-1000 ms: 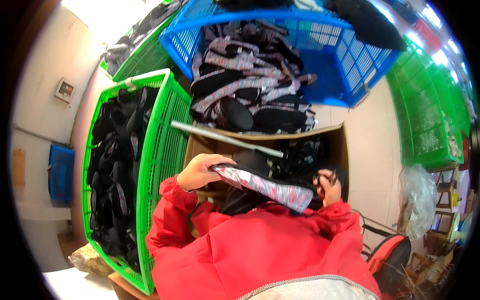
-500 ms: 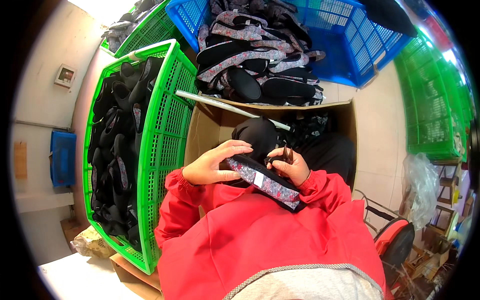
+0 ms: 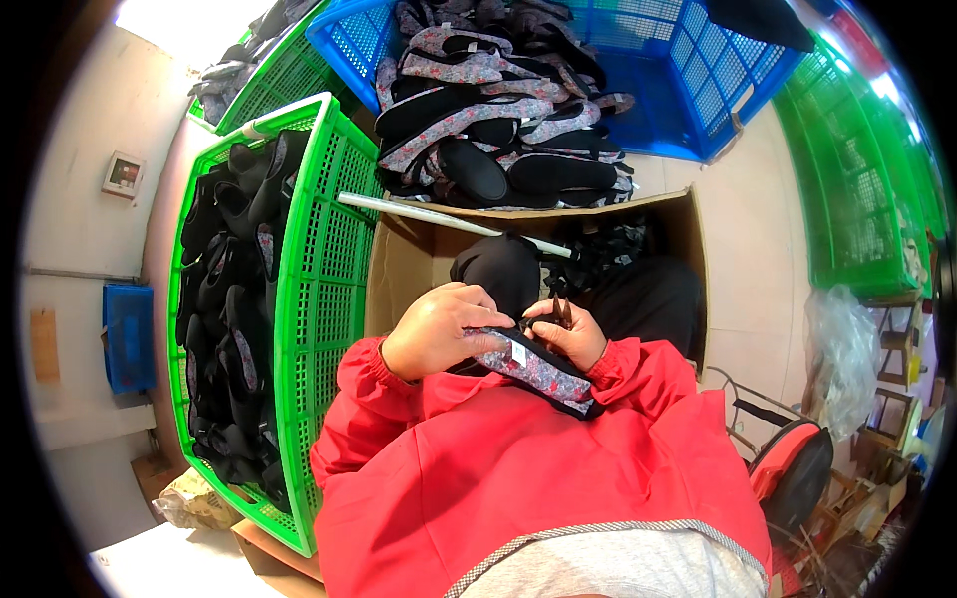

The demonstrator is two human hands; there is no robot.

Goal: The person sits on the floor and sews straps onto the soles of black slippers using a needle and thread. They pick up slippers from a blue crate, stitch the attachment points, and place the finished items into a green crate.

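A cloth shoe (image 3: pixel 543 377) with grey-and-red floral fabric, black edging and a small white label lies tilted across my lap, against the red jacket. My left hand (image 3: pixel 439 327) is closed on its upper left end, fingers pinching the black edge. In my right hand (image 3: pixel 578 341) is a small pair of dark thread snips (image 3: pixel 561 313), blades pointing up. That hand also rests against the shoe's black rim. The fingertips of both hands are close together there, and whatever lies between them is too small to make out.
Ahead, a cardboard box (image 3: pixel 688 224) holds dark items, with a white pole (image 3: pixel 449 222) across it. Beyond it rises a pile of floral shoes (image 3: pixel 469 120) by a blue crate (image 3: pixel 648 110). A green crate (image 3: pixel 334 239) of black shoes stands left; green crates (image 3: pixel 837 169) stand far right.
My left hand has gone from spread fingers along the shoe to a pinch on its edge, nearer my right hand. The snips remain in my right hand. The view has shifted slightly.
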